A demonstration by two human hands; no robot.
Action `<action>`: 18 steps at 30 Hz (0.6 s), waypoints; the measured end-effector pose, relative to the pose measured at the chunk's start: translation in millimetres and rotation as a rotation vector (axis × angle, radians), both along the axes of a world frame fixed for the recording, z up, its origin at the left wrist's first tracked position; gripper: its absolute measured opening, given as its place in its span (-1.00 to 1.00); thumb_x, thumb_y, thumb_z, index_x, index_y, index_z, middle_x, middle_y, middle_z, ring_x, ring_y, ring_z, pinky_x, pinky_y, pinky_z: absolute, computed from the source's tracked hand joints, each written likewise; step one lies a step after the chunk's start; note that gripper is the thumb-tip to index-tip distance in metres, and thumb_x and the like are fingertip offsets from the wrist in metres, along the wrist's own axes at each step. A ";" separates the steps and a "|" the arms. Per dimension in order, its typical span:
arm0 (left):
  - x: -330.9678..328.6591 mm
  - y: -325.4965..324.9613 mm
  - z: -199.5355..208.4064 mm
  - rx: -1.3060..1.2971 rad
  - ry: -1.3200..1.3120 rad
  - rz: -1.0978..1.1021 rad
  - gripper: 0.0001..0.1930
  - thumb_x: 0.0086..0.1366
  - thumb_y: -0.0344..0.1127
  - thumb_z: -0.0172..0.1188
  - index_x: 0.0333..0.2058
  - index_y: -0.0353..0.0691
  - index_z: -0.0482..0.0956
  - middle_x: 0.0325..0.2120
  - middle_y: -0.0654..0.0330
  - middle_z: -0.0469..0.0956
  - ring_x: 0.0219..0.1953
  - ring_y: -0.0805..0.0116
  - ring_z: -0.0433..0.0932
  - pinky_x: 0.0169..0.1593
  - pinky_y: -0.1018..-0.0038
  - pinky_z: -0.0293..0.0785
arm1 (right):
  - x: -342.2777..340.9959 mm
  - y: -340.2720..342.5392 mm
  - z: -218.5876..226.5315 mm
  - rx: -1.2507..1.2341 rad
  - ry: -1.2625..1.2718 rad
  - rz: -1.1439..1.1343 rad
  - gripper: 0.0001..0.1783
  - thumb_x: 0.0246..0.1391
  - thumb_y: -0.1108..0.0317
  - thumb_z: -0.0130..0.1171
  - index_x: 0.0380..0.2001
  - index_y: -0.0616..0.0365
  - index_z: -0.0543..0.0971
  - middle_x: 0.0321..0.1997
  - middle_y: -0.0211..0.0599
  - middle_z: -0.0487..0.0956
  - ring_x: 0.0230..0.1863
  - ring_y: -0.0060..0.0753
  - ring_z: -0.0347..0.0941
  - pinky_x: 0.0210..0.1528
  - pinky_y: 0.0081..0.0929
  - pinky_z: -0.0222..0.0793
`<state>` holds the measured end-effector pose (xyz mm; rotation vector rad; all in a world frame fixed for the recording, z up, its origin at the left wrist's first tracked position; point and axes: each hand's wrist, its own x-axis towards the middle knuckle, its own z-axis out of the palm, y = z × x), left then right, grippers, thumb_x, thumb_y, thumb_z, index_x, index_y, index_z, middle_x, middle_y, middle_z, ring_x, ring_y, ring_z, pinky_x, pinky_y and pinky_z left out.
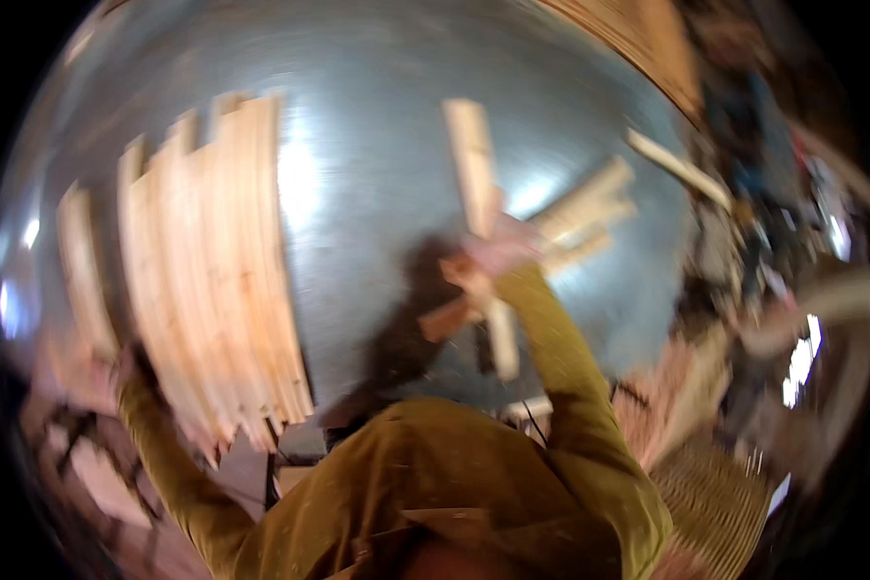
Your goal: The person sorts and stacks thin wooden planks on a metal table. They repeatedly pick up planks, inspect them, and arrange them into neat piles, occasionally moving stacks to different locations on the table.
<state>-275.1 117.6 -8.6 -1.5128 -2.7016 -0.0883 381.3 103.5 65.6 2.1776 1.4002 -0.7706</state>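
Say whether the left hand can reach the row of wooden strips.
Probably yes: the left hand is beside the row of wooden strips, nothing visibly between, though a lone strip may occupy it.

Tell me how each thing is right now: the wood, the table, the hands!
Lone strip: lying apart from the row
Row of strips: side by side, ends uneven
Pieces on the right: spread at different angles
Table: grey, shiny
Left hand: at the lone strip's lower end, grip blurred
Right hand: among the spread pieces, grip blurred
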 end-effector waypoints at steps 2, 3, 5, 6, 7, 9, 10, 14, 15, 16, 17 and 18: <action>67.6 -10.4 53.1 0.279 -0.054 0.015 -0.36 0.28 -0.01 0.20 0.20 -0.29 0.31 0.15 -0.05 0.36 0.12 0.05 0.41 0.13 0.25 0.44 | -9.5 -2.1 -4.6 0.050 0.008 -0.068 -0.42 0.03 0.02 0.16 -0.01 0.21 0.34 -0.31 -0.01 0.58 -0.19 0.05 0.50 0.00 -0.14 0.42; 114.2 -18.6 64.9 0.385 -0.182 -0.010 -0.36 0.31 -0.03 0.19 0.23 -0.30 0.27 0.12 -0.04 0.40 0.08 0.07 0.47 0.09 0.27 0.51 | -10.2 -14.6 -10.4 0.203 -0.022 -0.081 -0.39 0.00 0.00 0.18 -0.01 0.19 0.34 -0.30 0.03 0.59 -0.22 0.08 0.51 0.02 -0.12 0.40; 191.5 -41.4 74.5 0.471 -0.523 -0.219 -0.33 0.35 -0.06 0.15 0.30 -0.30 0.18 0.15 -0.04 0.37 0.13 0.11 0.44 0.13 0.28 0.48 | -19.1 -29.7 -9.8 0.349 0.000 -0.086 -0.40 -0.02 -0.02 0.18 -0.03 0.17 0.33 -0.29 0.03 0.61 -0.21 0.08 0.54 0.07 -0.13 0.35; 229.1 -53.9 54.4 0.445 -0.797 -0.392 -0.30 0.36 -0.06 0.13 0.33 -0.29 0.12 0.22 -0.05 0.29 0.22 0.12 0.34 0.21 0.28 0.38 | -28.9 -19.8 12.5 0.357 0.038 -0.075 -0.43 -0.01 0.00 0.16 -0.05 0.16 0.32 -0.28 0.00 0.63 -0.19 0.03 0.54 0.10 -0.16 0.32; 257.1 -62.8 15.7 0.347 -1.132 -0.509 -0.27 0.37 -0.06 0.11 0.37 -0.28 0.06 0.29 -0.06 0.22 0.31 0.13 0.25 0.28 0.28 0.28 | -47.7 -30.0 8.7 0.354 0.056 -0.081 -0.46 0.01 0.01 0.14 -0.07 0.15 0.31 -0.27 -0.03 0.64 -0.16 -0.01 0.54 0.14 -0.20 0.28; 334.8 -72.8 -25.0 -0.001 -1.574 -0.599 -0.29 0.38 -0.04 0.08 0.37 -0.26 0.12 0.28 -0.03 0.26 0.29 0.19 0.26 0.30 0.34 0.24 | -62.0 -32.0 -1.9 0.431 0.148 0.021 -0.40 0.06 -0.04 0.12 0.01 0.18 0.31 -0.18 0.00 0.63 -0.06 0.02 0.53 0.23 -0.16 0.24; 372.9 -76.1 -26.4 -0.280 -1.642 -0.580 -0.33 0.36 -0.01 0.07 0.34 -0.25 0.23 0.21 0.02 0.38 0.19 0.25 0.36 0.25 0.39 0.30 | -65.1 -34.6 -6.6 0.469 0.197 0.076 -0.37 0.09 -0.06 0.10 0.05 0.20 0.30 -0.14 0.02 0.62 -0.01 0.03 0.52 0.28 -0.13 0.22; 462.6 -92.9 23.7 -0.393 -2.255 0.049 -0.41 0.30 -0.05 0.22 0.09 -0.44 0.37 -0.08 -0.05 0.52 -0.10 0.16 0.57 -0.04 0.33 0.59 | -0.3 -74.9 -43.4 0.847 0.191 0.740 -0.41 0.09 0.06 0.16 0.08 0.24 0.37 -0.01 0.06 0.55 0.08 0.00 0.47 0.32 -0.08 0.22; 466.1 -89.9 17.5 -0.411 -2.204 0.059 -0.42 0.29 -0.08 0.24 0.07 -0.47 0.39 -0.12 -0.07 0.53 -0.15 0.13 0.58 -0.08 0.31 0.61 | 27.3 -80.3 -37.5 0.848 0.147 0.770 -0.41 0.09 0.07 0.18 0.08 0.23 0.38 0.00 0.05 0.53 0.09 -0.01 0.45 0.29 -0.10 0.26; 468.5 -90.2 1.7 -0.421 -2.155 0.082 -0.43 0.29 -0.10 0.26 0.05 -0.50 0.40 -0.16 -0.09 0.55 -0.20 0.11 0.59 -0.13 0.29 0.63 | 54.7 -83.2 -31.7 0.835 0.095 0.758 -0.41 0.09 0.07 0.19 0.08 0.22 0.38 0.02 0.04 0.51 0.10 -0.01 0.44 0.26 -0.11 0.29; 464.6 -83.9 -16.2 -0.526 -2.161 -0.004 -0.48 0.30 -0.13 0.26 -0.02 -0.53 0.43 -0.29 -0.06 0.56 -0.26 0.10 0.60 -0.12 0.27 0.62 | 79.5 -81.3 -27.1 0.823 0.028 0.654 -0.41 0.09 0.08 0.20 0.08 0.21 0.38 0.03 0.02 0.49 0.11 -0.01 0.42 0.23 -0.12 0.33; 466.5 -81.0 -19.5 -0.508 -2.187 0.024 -0.51 0.30 -0.16 0.25 -0.03 -0.53 0.43 -0.31 -0.05 0.57 -0.28 0.11 0.60 -0.13 0.27 0.63 | 98.1 -78.9 -29.7 0.820 -0.013 0.476 -0.42 0.10 0.08 0.21 0.09 0.21 0.38 0.05 0.01 0.48 0.13 -0.02 0.41 0.20 -0.14 0.36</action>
